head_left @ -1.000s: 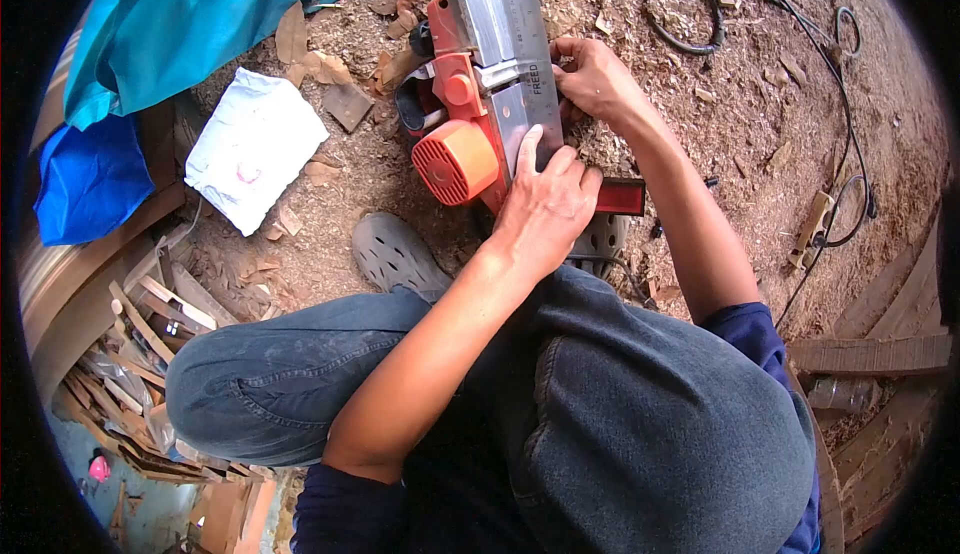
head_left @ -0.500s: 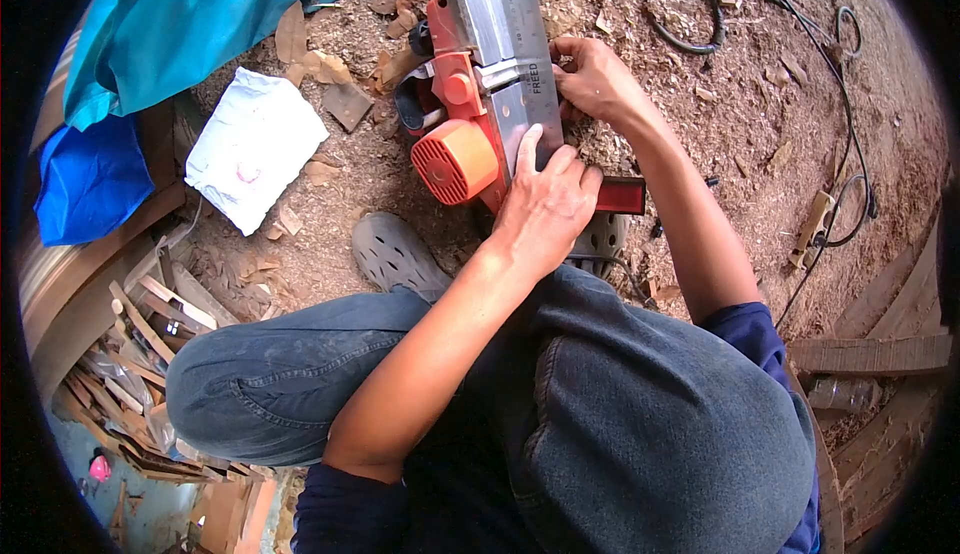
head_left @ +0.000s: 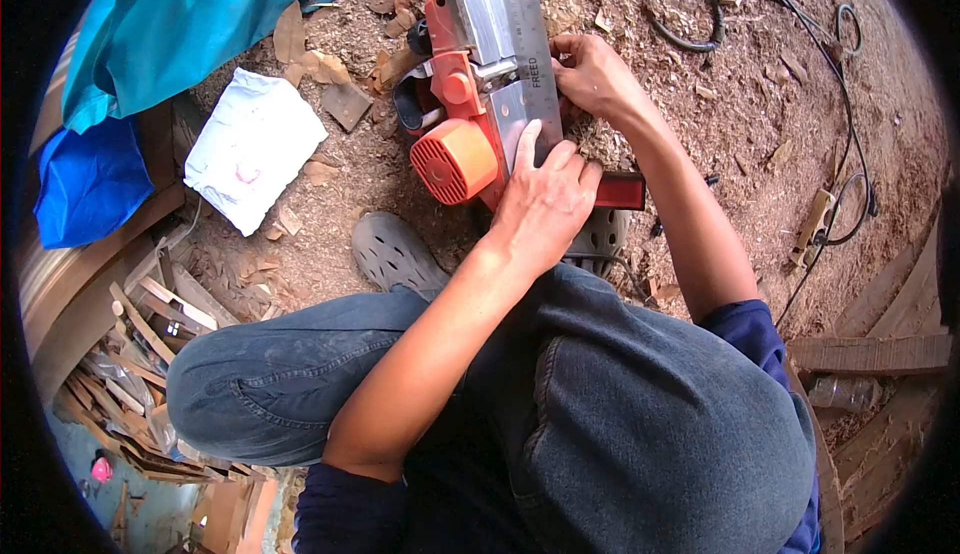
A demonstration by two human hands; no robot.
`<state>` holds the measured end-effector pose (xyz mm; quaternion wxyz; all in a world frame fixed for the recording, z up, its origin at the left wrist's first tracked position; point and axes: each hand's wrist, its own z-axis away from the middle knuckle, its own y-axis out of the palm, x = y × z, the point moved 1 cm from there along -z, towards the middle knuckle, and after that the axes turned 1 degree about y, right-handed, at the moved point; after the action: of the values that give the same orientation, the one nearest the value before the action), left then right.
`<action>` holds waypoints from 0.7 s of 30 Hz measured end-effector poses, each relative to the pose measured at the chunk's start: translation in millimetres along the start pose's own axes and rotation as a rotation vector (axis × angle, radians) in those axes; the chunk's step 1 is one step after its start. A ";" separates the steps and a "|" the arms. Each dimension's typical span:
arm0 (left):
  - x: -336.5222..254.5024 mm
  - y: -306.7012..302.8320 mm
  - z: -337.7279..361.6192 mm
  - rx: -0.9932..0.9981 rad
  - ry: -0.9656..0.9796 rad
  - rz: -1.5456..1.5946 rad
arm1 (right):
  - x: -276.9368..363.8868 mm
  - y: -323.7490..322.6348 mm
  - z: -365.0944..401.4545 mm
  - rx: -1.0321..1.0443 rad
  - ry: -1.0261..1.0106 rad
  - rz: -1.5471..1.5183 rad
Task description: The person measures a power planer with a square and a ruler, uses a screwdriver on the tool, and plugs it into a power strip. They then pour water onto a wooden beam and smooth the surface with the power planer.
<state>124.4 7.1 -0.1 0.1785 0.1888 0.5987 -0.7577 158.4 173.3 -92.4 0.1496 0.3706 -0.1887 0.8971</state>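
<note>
An orange-red electric planer [head_left: 455, 159] lies with its metal sole [head_left: 482, 19] facing up, the cutter drum [head_left: 497, 72] showing in the gap. Along the sole runs a steel ruler [head_left: 527, 29] marked "FREED". My left hand [head_left: 548, 189] holds the ruler against the planer's near end, index finger stretched along it and the other fingers curled over the edge. At the planer's right side is my right hand [head_left: 597, 74], thumb and forefinger closed together; what they grip is hidden. A red bar with a dark inset [head_left: 621, 192] sticks out beside my left hand.
Wood shavings and dry leaves [head_left: 290, 34] cover the ground. White crumpled paper [head_left: 255, 149], a blue bag [head_left: 95, 179] and teal cloth [head_left: 180, 24] lie left. Black cables [head_left: 845, 114] run along the right. Wood scraps [head_left: 150, 334] are piled lower left. My shoes [head_left: 395, 254] stand close to the planer.
The metal in the gap of the planer's sole looks slightly turned and less bright. My left index finger has shifted a little up the ruler. My right hand has barely moved.
</note>
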 end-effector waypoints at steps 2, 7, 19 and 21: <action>-0.5 -0.5 0.0 0.006 0.000 -0.008 | -5.8 -4.2 -1.8 -0.068 -0.087 0.107; -6.7 -24.6 -6.0 -0.003 0.031 -0.066 | 33.4 -47.9 69.2 -0.057 0.021 -0.079; -7.2 -91.1 -14.5 -0.253 0.175 0.006 | 13.2 -58.0 149.3 -0.068 -0.090 -0.058; 10.4 -94.6 -6.5 -0.475 0.031 0.044 | 17.7 -39.4 139.2 -0.194 -0.149 -0.365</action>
<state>68.9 33.7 72.8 0.2251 0.1662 0.7586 -0.5884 247.1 147.9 20.3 0.3302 0.4476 -0.2144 0.8029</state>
